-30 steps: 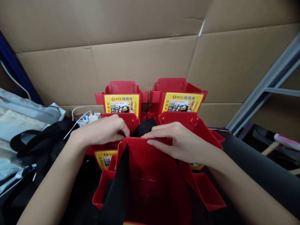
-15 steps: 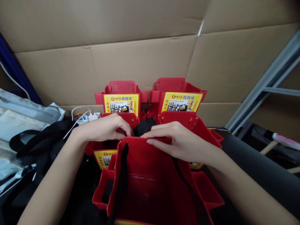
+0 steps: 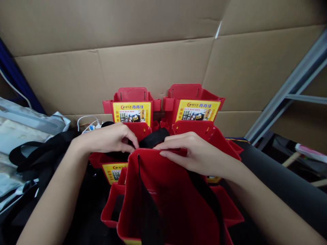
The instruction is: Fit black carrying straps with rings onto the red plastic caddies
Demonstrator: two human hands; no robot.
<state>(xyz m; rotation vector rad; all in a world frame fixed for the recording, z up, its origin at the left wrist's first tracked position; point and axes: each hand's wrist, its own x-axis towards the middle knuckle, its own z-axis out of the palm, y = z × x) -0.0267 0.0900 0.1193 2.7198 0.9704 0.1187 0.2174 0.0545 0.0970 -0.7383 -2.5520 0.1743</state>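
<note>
A red plastic tool box (image 3: 163, 177) stands open-topped in front of me, with side pockets. My right hand (image 3: 184, 149) is closed over its back rim, thumb inside and fingers behind. Black webbing straps (image 3: 150, 211) hang inside the box, one coming through a slot near the left end of the rim. Just behind that slot my left hand (image 3: 120, 137) is closed in a pinch. More black strap (image 3: 154, 137) lies behind the rim between my hands and passes by my left fingers; the fingertips are partly hidden.
Behind stand several similar red boxes (image 3: 131, 95) with yellow labels (image 3: 196, 110), against a cardboard wall (image 3: 153, 68). A heap of black straps (image 3: 51, 149) lies at left, near a white power strip (image 3: 95, 127). A metal frame (image 3: 288, 85) rises at right.
My left hand has moved slightly left, and the strap behind the rim stretches further left with it. The straps inside the box have shifted right. My right hand keeps its place.
</note>
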